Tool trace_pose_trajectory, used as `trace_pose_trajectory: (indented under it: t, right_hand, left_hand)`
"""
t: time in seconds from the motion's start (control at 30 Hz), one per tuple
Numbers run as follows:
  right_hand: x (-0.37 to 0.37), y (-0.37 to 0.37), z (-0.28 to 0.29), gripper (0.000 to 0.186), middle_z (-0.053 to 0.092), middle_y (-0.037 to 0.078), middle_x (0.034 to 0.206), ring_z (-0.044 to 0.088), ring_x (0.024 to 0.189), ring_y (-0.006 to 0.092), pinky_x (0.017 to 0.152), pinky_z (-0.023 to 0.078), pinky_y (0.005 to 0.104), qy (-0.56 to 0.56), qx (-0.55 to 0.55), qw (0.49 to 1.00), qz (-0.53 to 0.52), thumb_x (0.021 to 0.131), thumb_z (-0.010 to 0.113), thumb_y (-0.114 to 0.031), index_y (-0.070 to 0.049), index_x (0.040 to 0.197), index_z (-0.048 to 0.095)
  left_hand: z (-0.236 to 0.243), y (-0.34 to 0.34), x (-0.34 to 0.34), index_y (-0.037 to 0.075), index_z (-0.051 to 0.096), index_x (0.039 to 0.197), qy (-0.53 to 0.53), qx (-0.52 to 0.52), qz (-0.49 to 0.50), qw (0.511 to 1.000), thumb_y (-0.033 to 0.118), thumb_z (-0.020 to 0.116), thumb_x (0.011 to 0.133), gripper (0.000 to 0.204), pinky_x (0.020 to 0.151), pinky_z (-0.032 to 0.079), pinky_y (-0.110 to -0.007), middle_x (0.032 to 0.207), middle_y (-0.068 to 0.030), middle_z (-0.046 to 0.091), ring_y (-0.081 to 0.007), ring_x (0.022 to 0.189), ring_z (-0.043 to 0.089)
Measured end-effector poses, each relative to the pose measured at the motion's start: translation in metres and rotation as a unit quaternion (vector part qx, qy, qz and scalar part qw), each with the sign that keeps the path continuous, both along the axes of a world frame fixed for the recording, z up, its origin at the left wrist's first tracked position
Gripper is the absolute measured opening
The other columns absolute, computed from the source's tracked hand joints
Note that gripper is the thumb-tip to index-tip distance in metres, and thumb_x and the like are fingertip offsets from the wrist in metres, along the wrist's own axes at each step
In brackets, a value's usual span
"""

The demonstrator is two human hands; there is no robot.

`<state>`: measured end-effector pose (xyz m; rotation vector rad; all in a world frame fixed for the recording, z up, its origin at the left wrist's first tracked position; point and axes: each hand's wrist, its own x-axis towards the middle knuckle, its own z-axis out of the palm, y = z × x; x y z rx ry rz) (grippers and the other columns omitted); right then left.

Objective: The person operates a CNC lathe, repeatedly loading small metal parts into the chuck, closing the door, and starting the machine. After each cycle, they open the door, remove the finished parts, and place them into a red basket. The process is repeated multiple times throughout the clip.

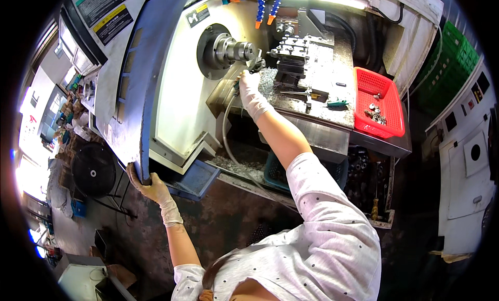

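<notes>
My left hand (154, 191), in a thin pale glove, is closed round the lower edge of the blue sliding door (146, 119) of a lathe. My right hand (251, 95), gloved too, reaches inside, wrapped round what looks like an air blow gun (237, 86); the fingers hide most of it. From it a pale hose (224, 125) hangs down and runs back towards me. Just beyond that hand is the lathe's round metal chuck (239, 51). A small metal part near the fingers is too unclear to name.
Right of the chuck stands the tool block (291, 54), with metal shavings (267, 82) beside it. A red basket (397, 119) holds several small metal parts; a green-handled tool (338, 103) lies nearby. Blue coolant hoses (260, 7) hang above. A black round stool (93, 160) stands left.
</notes>
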<state>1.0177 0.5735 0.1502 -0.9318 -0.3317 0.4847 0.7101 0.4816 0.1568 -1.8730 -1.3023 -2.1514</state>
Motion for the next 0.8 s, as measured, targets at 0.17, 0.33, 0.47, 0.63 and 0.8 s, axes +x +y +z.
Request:
trace_pose_trajectory:
  t: [0.17,0.33,0.47,0.63,0.8]
  right_hand:
    - [0.003,0.021,-0.015,0.016,0.045,0.009,0.055,0.046,0.039,0.0176,0.035,0.04,0.0277,0.071,0.078,0.994,0.009,0.064,0.043,-0.002,0.0,0.078,0.038]
    - [0.008,0.04,-0.034,0.014,0.045,0.009,0.053,0.046,0.038,0.0175,0.033,0.039,0.028,0.073,0.084,0.994,0.01,0.066,0.043,-0.003,-0.001,0.078,0.038]
    - [-0.011,0.029,-0.021,0.012,0.045,0.01,0.053,0.045,0.037,0.0188,0.032,0.038,0.0292,0.125,0.079,0.986,0.077,0.065,0.043,-0.003,0.0,0.076,0.04]
    - [0.009,-0.046,0.007,0.019,0.048,0.008,0.063,0.049,0.055,0.0175,0.046,0.04,0.0259,0.038,0.085,0.995,-0.03,0.066,0.046,-0.005,0.0,0.083,0.042]
    - [0.033,-0.248,-0.008,0.017,0.05,0.01,0.074,0.051,0.064,0.0173,0.055,0.043,0.0273,-0.072,0.107,0.978,-0.167,0.071,0.045,-0.008,0.003,0.083,0.045]
  left_hand:
    - [0.001,-0.003,0.0,0.001,0.035,0.107,0.014,-0.014,0.005,1.0,-0.009,0.036,0.051,0.057,0.09,0.02,-0.032,0.109,-0.0107,0.037,-0.0223,0.104,0.032]
    - [0.001,-0.002,0.0,0.001,0.035,0.107,-0.009,-0.013,-0.013,1.0,-0.009,0.036,0.052,0.056,0.09,0.02,-0.032,0.109,-0.0109,0.037,-0.0222,0.104,0.032]
    - [0.001,-0.005,-0.008,0.0,0.034,0.108,-0.019,-0.026,-0.011,0.999,-0.008,0.036,0.053,0.055,0.09,0.02,-0.031,0.11,-0.0105,0.036,-0.0217,0.105,0.032]
    - [0.003,0.0,0.004,0.0,0.034,0.108,0.005,-0.024,-0.028,0.999,-0.007,0.037,0.053,0.056,0.09,0.021,-0.032,0.11,-0.0111,0.036,-0.0224,0.105,0.032]
    - [0.001,-0.002,-0.004,0.001,0.035,0.108,0.029,-0.03,0.008,0.999,-0.009,0.038,0.051,0.058,0.088,0.022,-0.032,0.109,-0.0114,0.037,-0.0231,0.103,0.033]
